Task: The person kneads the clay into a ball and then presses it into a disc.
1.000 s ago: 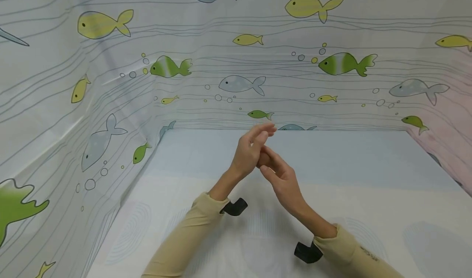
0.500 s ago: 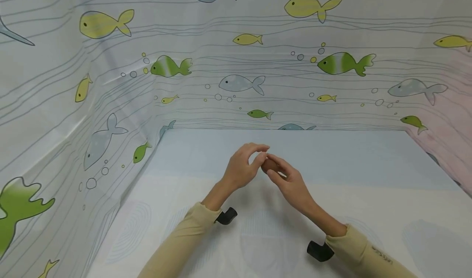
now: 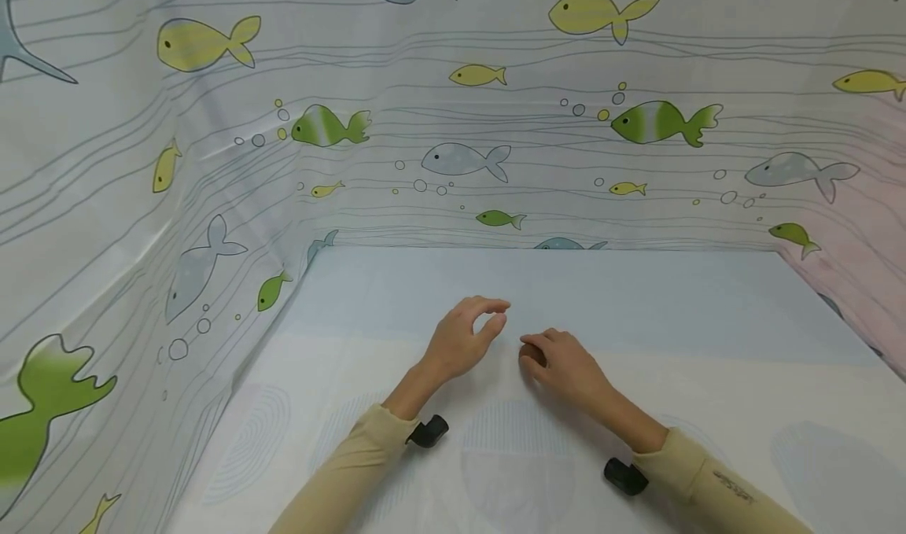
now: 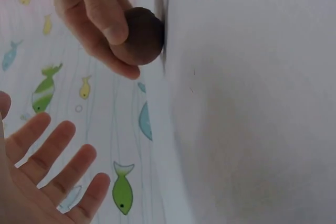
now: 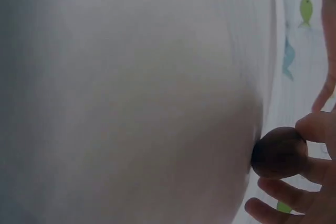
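Note:
A dark brown, rounded, ball-like thing (image 4: 144,38) is pinched between the thumb and fingers of my right hand (image 3: 569,369). Seen from the right wrist, the brown ball (image 5: 279,153) is low against the white tabletop, touching it or nearly so. From the head view it is mostly hidden behind the fingers. My left hand (image 3: 460,337) hovers to the left and a little farther back, holding nothing. Its fingers (image 4: 58,135) are spread and gently bent in the left wrist view, apart from the ball.
A pale cloth with blue-grey patterns covers the table (image 3: 396,479). Fish-print curtain (image 3: 396,62) hangs behind it and along the left side, with a pinkish part at the right. Both wrists carry small black cameras, the left camera (image 3: 429,432) and the right camera (image 3: 626,476).
Both hands were together, fingers meeting around the brown ball. They have come down and nearer, then parted; the ball stays in my right hand, while my left has let it go.

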Demonstrator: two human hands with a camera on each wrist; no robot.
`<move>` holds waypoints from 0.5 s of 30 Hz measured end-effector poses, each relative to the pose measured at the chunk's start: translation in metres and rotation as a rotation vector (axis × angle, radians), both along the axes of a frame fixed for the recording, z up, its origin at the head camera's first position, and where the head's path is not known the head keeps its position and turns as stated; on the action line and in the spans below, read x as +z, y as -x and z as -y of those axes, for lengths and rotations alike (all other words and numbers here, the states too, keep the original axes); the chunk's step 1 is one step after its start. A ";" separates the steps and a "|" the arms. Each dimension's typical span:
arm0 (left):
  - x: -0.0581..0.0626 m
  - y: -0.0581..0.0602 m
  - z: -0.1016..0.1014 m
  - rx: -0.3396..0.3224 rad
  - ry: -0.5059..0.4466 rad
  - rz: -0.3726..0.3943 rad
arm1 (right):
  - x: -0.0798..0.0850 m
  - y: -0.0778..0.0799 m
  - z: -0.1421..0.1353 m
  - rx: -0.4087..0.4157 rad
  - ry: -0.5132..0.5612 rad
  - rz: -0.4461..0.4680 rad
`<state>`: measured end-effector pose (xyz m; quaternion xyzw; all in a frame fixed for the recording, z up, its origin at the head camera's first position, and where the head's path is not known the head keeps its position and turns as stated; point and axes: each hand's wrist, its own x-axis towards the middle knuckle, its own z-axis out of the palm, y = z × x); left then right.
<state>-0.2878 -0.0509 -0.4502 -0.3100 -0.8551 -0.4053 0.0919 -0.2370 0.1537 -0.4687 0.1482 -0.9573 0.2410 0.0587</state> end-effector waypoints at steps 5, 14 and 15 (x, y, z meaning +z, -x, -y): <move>-0.005 0.000 0.004 0.013 0.011 0.008 | -0.005 0.004 0.007 0.043 -0.028 -0.005; -0.008 0.001 0.015 0.033 -0.009 0.038 | -0.008 0.019 0.025 0.109 0.004 0.211; -0.009 0.001 0.016 0.039 -0.010 0.041 | -0.008 0.020 0.027 0.123 -0.007 0.208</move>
